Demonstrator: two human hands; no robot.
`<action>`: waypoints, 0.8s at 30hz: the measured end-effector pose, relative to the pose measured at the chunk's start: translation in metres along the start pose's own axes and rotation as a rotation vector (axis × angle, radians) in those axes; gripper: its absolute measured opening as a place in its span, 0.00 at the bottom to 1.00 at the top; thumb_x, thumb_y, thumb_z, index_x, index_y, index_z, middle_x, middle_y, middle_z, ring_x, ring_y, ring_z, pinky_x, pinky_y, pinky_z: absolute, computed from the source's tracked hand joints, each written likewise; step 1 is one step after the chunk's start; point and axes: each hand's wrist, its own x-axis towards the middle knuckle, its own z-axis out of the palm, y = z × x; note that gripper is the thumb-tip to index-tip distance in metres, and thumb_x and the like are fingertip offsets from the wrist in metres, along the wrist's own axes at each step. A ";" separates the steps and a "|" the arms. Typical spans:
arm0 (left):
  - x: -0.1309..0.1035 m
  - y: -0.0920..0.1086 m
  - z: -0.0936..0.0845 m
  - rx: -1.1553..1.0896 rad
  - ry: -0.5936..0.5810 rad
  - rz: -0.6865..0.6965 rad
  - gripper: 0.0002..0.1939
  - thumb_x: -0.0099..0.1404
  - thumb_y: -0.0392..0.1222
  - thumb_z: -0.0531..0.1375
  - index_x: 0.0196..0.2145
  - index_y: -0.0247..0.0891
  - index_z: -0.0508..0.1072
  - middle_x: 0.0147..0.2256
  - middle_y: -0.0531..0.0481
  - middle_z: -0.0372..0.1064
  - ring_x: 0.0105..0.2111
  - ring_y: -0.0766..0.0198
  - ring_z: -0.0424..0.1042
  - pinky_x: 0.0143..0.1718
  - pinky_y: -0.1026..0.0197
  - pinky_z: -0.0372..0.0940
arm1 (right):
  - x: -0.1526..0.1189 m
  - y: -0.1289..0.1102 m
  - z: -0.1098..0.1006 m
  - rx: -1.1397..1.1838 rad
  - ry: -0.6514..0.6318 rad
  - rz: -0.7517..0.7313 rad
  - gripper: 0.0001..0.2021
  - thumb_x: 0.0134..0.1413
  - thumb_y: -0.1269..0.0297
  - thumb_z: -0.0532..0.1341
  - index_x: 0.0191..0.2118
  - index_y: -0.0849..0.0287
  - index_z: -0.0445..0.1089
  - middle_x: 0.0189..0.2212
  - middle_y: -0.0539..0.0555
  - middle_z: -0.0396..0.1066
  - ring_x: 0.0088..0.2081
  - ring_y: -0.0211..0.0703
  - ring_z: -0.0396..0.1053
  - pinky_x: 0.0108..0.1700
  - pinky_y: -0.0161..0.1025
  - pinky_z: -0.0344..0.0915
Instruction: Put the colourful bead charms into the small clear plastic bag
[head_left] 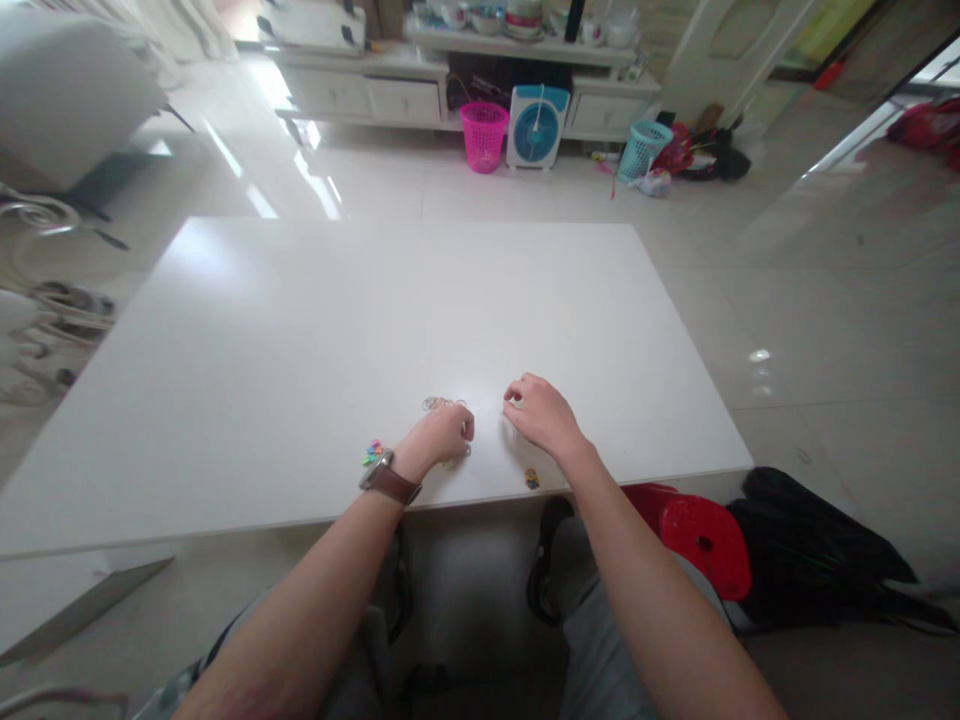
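Note:
My left hand (445, 434), with a watch (390, 480) on its wrist, is closed above the near part of the white table (360, 310). What its fingers hold, if anything, is too small to make out. Just beyond it lies a small heap of thin rings (435, 403), partly covered by the hand. More small ring-like bits show at its near side. My right hand (541, 412) is a short way to the right, fingers curled into a pinch, their contents unclear. A small yellow and dark figure charm (532, 479) lies near the table edge. Small bright-coloured pieces (373, 452) lie left of my left wrist.
A red stool (705, 545) and a black bag or cloth (817, 560) are beside my right leg. Beyond the table stand a pink basket (484, 138), a box fan (536, 128) and a light-blue basket (643, 150) before a white cabinet (352, 90).

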 end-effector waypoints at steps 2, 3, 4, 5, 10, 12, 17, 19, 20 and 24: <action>-0.001 0.001 -0.004 -0.009 0.005 0.013 0.12 0.47 0.27 0.61 0.29 0.38 0.78 0.29 0.47 0.76 0.30 0.59 0.73 0.34 0.60 0.63 | 0.002 -0.002 0.000 0.011 -0.002 0.000 0.10 0.62 0.66 0.57 0.40 0.57 0.76 0.42 0.56 0.72 0.46 0.44 0.68 0.50 0.37 0.62; -0.002 0.002 -0.005 -0.017 0.011 0.022 0.12 0.48 0.27 0.61 0.30 0.38 0.79 0.29 0.47 0.76 0.30 0.59 0.73 0.34 0.60 0.63 | 0.003 -0.003 0.001 0.017 -0.002 -0.004 0.10 0.62 0.66 0.57 0.40 0.57 0.76 0.42 0.56 0.72 0.46 0.44 0.68 0.50 0.37 0.62; -0.003 0.002 -0.007 -0.028 0.019 0.031 0.12 0.48 0.27 0.61 0.30 0.38 0.79 0.29 0.48 0.76 0.29 0.60 0.73 0.34 0.60 0.63 | 0.004 -0.005 0.001 0.023 -0.002 -0.008 0.10 0.62 0.66 0.57 0.40 0.57 0.76 0.42 0.56 0.72 0.47 0.44 0.68 0.50 0.37 0.61; -0.004 0.003 -0.009 -0.040 0.025 0.038 0.12 0.49 0.27 0.61 0.29 0.38 0.79 0.28 0.48 0.76 0.29 0.60 0.72 0.34 0.60 0.63 | 0.004 -0.006 0.001 0.028 -0.001 -0.013 0.10 0.62 0.66 0.57 0.40 0.57 0.76 0.42 0.56 0.72 0.47 0.44 0.68 0.50 0.37 0.61; -0.009 0.002 -0.015 -0.085 0.044 0.041 0.12 0.49 0.27 0.61 0.29 0.38 0.80 0.26 0.50 0.75 0.26 0.62 0.71 0.32 0.62 0.63 | 0.003 -0.008 0.003 0.036 0.015 -0.032 0.10 0.61 0.66 0.57 0.39 0.57 0.76 0.41 0.55 0.72 0.46 0.44 0.69 0.49 0.37 0.61; -0.011 0.000 -0.014 -0.079 0.054 0.045 0.11 0.49 0.27 0.61 0.29 0.38 0.80 0.25 0.50 0.75 0.26 0.62 0.71 0.32 0.62 0.63 | 0.002 -0.008 0.004 0.032 0.022 -0.036 0.10 0.61 0.66 0.57 0.38 0.57 0.76 0.41 0.55 0.72 0.45 0.44 0.69 0.49 0.37 0.61; -0.013 -0.007 -0.008 0.007 0.047 0.044 0.08 0.50 0.29 0.61 0.24 0.39 0.79 0.25 0.48 0.74 0.26 0.60 0.70 0.32 0.60 0.63 | -0.002 -0.007 0.005 0.013 0.009 -0.045 0.10 0.61 0.66 0.57 0.39 0.57 0.76 0.41 0.55 0.72 0.45 0.43 0.68 0.48 0.36 0.61; -0.013 -0.010 -0.006 0.028 0.049 0.043 0.08 0.51 0.30 0.62 0.25 0.39 0.80 0.27 0.47 0.75 0.28 0.59 0.71 0.33 0.60 0.63 | -0.003 -0.007 0.006 0.012 0.004 -0.044 0.10 0.61 0.66 0.57 0.39 0.57 0.76 0.41 0.55 0.72 0.45 0.43 0.68 0.48 0.36 0.61; -0.012 -0.011 -0.005 0.033 0.060 0.047 0.08 0.51 0.30 0.62 0.27 0.39 0.80 0.28 0.46 0.76 0.30 0.58 0.72 0.34 0.59 0.64 | -0.003 -0.006 0.005 0.014 0.006 -0.041 0.09 0.61 0.66 0.57 0.38 0.57 0.76 0.41 0.55 0.72 0.45 0.43 0.68 0.48 0.36 0.61; -0.007 -0.017 -0.002 0.023 0.085 0.066 0.09 0.49 0.29 0.65 0.29 0.39 0.80 0.30 0.46 0.75 0.32 0.58 0.72 0.36 0.59 0.64 | -0.002 -0.005 0.005 0.023 0.020 -0.033 0.09 0.61 0.66 0.57 0.38 0.57 0.76 0.40 0.55 0.72 0.44 0.43 0.68 0.47 0.36 0.61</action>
